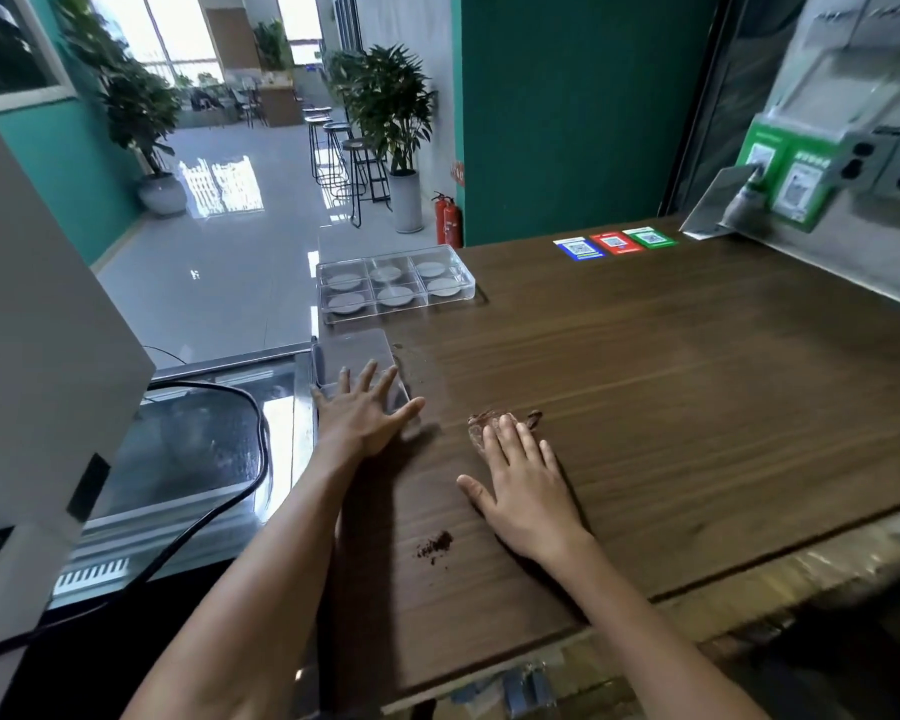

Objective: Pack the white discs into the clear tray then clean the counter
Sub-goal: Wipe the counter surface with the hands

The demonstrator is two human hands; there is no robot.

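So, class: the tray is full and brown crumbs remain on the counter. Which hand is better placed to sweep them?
Right. The right hand lies flat with fingertips at the far crumbs, beside the near crumbs; the left hand rests on a clear lid.

The right and middle of the counter (697, 381) are left bare as far as three cards (614, 243) at the far edge. The left strip is taken up by the clear tray (393, 284) and a flat clear lid (362, 366), and brown crumbs (435, 547) lie near the front.
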